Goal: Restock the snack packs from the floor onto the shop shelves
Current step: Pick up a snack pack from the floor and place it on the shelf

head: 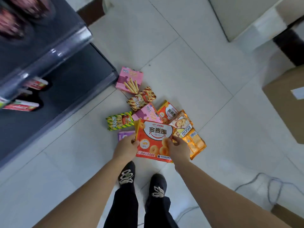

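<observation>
I hold a large orange-red snack pack [153,137] with ring biscuits printed on it, lifted over the pile. My left hand [126,146] grips its left edge and my right hand [178,148] grips its right edge. Under and beyond it on the tiled floor lie a pink wafer-stick box [129,80], a brown striped pack [141,98], a second pink box [148,112], a green striped pack [119,120], another orange-red pack [168,111], an orange biscuit bag [181,122] and a yellow-orange bag [196,143]. A purple pack [123,134] peeks out by my left hand.
Dark shop shelves [79,83] stand at the left, with two red-and-white packs [35,83] on the lower shelf. A cardboard box [286,106] sits at the right, a white counter [246,18] at the top right. A grey cable [269,186] trails on the floor. My shoes [125,174] stand below the pile.
</observation>
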`<state>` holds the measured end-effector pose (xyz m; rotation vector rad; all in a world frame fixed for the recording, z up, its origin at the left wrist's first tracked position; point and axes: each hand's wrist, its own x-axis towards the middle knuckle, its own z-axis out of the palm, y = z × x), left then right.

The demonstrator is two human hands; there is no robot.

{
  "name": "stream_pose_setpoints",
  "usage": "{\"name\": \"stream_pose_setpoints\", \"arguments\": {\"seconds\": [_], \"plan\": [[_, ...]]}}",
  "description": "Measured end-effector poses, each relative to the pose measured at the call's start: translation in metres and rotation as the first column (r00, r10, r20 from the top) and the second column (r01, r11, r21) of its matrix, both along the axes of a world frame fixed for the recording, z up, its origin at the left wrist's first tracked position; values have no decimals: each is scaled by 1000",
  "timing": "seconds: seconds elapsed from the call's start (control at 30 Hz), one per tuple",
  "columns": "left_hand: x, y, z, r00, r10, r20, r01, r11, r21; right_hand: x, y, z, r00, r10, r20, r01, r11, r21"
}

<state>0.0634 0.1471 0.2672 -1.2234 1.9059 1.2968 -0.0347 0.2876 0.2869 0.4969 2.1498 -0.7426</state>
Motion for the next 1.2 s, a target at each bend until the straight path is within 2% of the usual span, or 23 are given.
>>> {"name": "stream_pose_setpoints", "arguments": {"seconds": [0.07, 0.13, 0.23, 0.37, 0.5, 0.57, 0.7, 0.83, 0.87, 0.97, 1.07, 1.2], "plan": [[5, -4, 32, 998, 60, -22, -60, 998, -25, -2, -13, 30, 999, 31, -39, -31, 1000, 0], [18, -13, 82, 984, 166, -67, -170, 984, -55, 0, -31, 78, 990, 112, -85, -115, 993, -22], [32, -16, 124, 961, 254, -110, -262, 962, -76, 3, -45, 117, 960, 235, -150, -241, 970, -24], [70, -15, 196, 878, 428, -214, -458, 881, -114, 24, -64, 182, 892, 381, -242, -413, 905, -98], [112, -5, 259, 753, 580, -310, -640, 755, -140, 52, -80, 236, 814, 486, -318, -555, 812, -180], [135, 2, 287, 683, 638, -355, -716, 682, -152, 70, -88, 263, 768, 532, -357, -623, 749, -225], [192, 17, 333, 556, 721, -413, -827, 529, -190, 118, -105, 312, 619, 630, -469, -778, 573, -256], [261, 32, 372, 366, 790, -492, -931, 310, -194, 185, -120, 347, 525, 667, -528, -851, 411, -327], [274, 35, 378, 336, 798, -499, -942, 274, -197, 198, -124, 353, 520, 673, -527, -854, 382, -354], [334, 55, 410, 181, 806, -563, -979, 96, -178, 266, -131, 383, 393, 714, -580, -911, 218, -350], [394, 73, 435, 60, 798, -600, -982, -61, -179, 336, -135, 409, 327, 700, -635, -921, 86, -381], [478, 101, 464, -24, 755, -656, -953, -215, -212, 429, -128, 442, 248, 682, -688, -906, -89, -415]]}}
